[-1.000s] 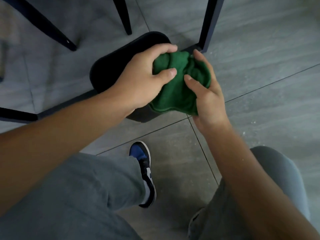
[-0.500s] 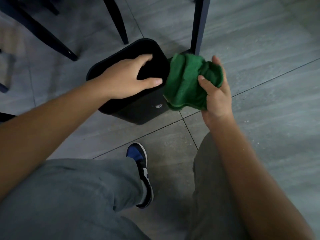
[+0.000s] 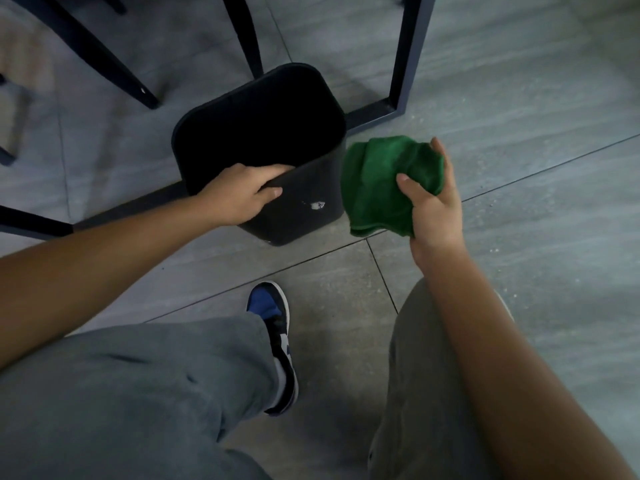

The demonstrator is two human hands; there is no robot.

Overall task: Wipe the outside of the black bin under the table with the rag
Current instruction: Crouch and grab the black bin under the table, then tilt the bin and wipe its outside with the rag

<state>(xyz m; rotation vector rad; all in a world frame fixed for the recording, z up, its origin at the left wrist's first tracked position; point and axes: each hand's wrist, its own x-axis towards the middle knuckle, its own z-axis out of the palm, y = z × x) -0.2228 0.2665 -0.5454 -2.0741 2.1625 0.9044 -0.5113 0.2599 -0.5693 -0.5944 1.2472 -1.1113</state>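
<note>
Your left hand [image 3: 242, 194] has left the green rag [image 3: 377, 188] and now grips the black bin [image 3: 298, 206] rim; your right hand [image 3: 433, 209] alone clutches the rag beside it, ready to wipe.

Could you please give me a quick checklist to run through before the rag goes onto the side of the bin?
1. Bin steadied: ok. The left hand grips the near rim of the black bin, fingers inside and thumb outside.
2. Rag in hand: ok. The right hand holds the bunched green rag.
3. Rag on the bin: not ok. It hangs just beside the right wall; contact is not evident.
4. Outer wall reachable: ok. The near and right faces are exposed.
5. Dirt located: ok. A pale smudge shows on the near face.
6. Far walls clear: cannot tell. They are hidden, near the table leg.
</note>
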